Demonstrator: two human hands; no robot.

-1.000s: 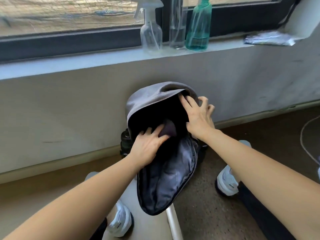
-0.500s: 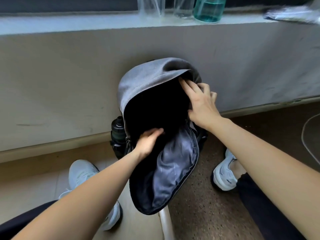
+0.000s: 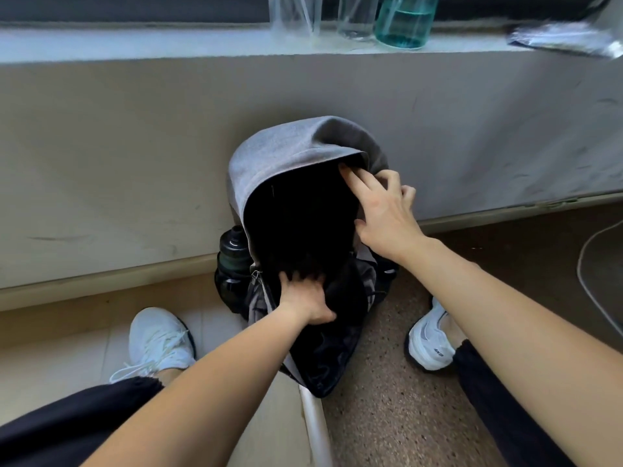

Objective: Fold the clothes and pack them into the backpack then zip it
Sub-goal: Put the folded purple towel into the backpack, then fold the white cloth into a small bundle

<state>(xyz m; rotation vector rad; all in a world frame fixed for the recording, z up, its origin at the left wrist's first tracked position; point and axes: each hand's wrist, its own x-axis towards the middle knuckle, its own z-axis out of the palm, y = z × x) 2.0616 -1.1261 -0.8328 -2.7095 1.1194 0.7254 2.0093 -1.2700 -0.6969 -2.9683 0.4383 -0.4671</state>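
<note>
A grey backpack (image 3: 286, 146) stands open on the floor, leaning against the wall under the window sill. Its dark front flap (image 3: 323, 358) hangs down toward me. My left hand (image 3: 305, 298) reaches down into the black main compartment. Its fingers are lost in the dark, so I cannot make out whether they hold any clothing. My right hand (image 3: 381, 214) grips the upper right rim of the opening, index finger inside and the other fingers curled outside. No clothes show inside the bag.
A dark water bottle (image 3: 232, 254) sits in the backpack's left side pocket. My white shoes (image 3: 158, 342) (image 3: 429, 342) flank the bag. Bottles, one teal (image 3: 404, 25), and a plastic packet (image 3: 566, 38) are on the sill. A white cable (image 3: 586, 274) lies at right.
A dark purple garment seen at my left fingertips has gone out of sight in the bag. My left hand has pushed deeper. The view has tipped downward.
</note>
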